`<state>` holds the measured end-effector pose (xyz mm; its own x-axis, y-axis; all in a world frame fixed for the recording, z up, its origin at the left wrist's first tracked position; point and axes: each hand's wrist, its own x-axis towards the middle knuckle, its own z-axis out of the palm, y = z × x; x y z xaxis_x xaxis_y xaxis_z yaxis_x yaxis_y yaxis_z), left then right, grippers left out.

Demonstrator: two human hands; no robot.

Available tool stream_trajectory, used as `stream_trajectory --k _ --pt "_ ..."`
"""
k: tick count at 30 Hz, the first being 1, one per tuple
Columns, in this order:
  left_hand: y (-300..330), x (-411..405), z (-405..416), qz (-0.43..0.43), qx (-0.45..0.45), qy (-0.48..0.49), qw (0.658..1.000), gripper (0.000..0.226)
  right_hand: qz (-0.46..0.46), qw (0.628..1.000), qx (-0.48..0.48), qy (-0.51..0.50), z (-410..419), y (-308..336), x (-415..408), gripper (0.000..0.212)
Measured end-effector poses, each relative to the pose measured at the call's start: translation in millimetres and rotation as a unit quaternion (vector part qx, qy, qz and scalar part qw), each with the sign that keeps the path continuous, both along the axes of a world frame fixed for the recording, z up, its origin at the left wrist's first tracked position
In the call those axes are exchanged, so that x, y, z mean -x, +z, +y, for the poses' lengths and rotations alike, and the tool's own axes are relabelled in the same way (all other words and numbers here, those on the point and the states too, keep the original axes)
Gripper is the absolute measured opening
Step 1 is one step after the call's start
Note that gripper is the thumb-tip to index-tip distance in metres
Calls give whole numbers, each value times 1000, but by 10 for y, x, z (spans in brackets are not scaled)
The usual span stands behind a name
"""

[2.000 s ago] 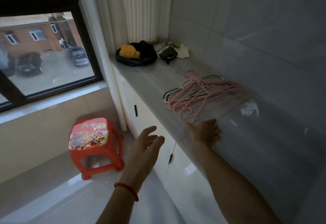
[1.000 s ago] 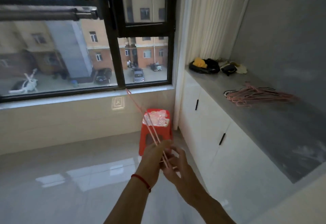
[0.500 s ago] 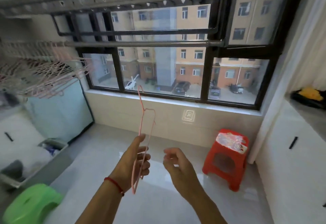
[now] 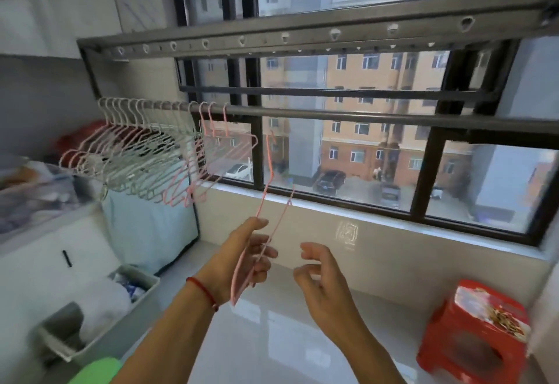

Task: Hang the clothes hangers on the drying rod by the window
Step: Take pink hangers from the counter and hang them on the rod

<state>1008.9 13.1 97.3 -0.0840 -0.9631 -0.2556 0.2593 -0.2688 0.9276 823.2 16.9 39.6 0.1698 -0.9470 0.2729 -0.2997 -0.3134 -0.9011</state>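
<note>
Since half a second ago the view has swung left and up, so we now look along the drying rod (image 4: 348, 116), and our pink hanger (image 4: 266, 217) has risen nearer to it.

At the left end of the rod hangs a crowded row of thin wire hangers (image 4: 136, 153), white ones first, then a few pink, their hooks looped over the round grey metal bar. Below them stands a grey plastic bin (image 4: 99, 323) holding something white, and at the bottom edge a rounded green stool (image 4: 96, 371).

Our left hand (image 4: 242, 262), a red string bracelet (image 4: 202, 291) on its wrist, grips the pink hanger by its lower wire; the hanger stands almost edge-on, its hook below the rod and not yet over it. Our right hand (image 4: 320, 277) is released, fingers loosely curled, just beside the hanger without touching it.

At the right, on the glossy pale floor, sits a red plastic stool (image 4: 472, 332) with a printed picture on its seat; any writing there is too blurred to read.
</note>
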Motion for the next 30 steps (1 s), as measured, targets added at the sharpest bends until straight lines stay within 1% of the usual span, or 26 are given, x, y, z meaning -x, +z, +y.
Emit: stream_trajectory --k 2,5,9,12,17,25,30 --pt "156 -310 -222 -14 6 -4 1000 55 0 1000 11 4 -150 27 -247 31" --pt "364 -639 -562 -15 31 -11 999 54 -1 1000 18 10 -396 36 -488 30" --pt "551 -869 -953 -29 54 -8 998 56 -5 1000 23 18 -762 77 -660 30" --pt "607 -928 -1179 -36 50 6 998 61 -4 999 29 31 -1047 198 -779 30" --pt "550 -986 -1505 -28 41 18 999 61 -17 997 50 47 -1494 423 -927 31" --pt "364 -1263 -1812 -22 15 3 1000 78 -17 998 43 32 -1680 373 -1123 29" --pt "287 -1444 -1900 -21 3 2 1000 63 -6 999 30 15 -1716 322 -1326 29"
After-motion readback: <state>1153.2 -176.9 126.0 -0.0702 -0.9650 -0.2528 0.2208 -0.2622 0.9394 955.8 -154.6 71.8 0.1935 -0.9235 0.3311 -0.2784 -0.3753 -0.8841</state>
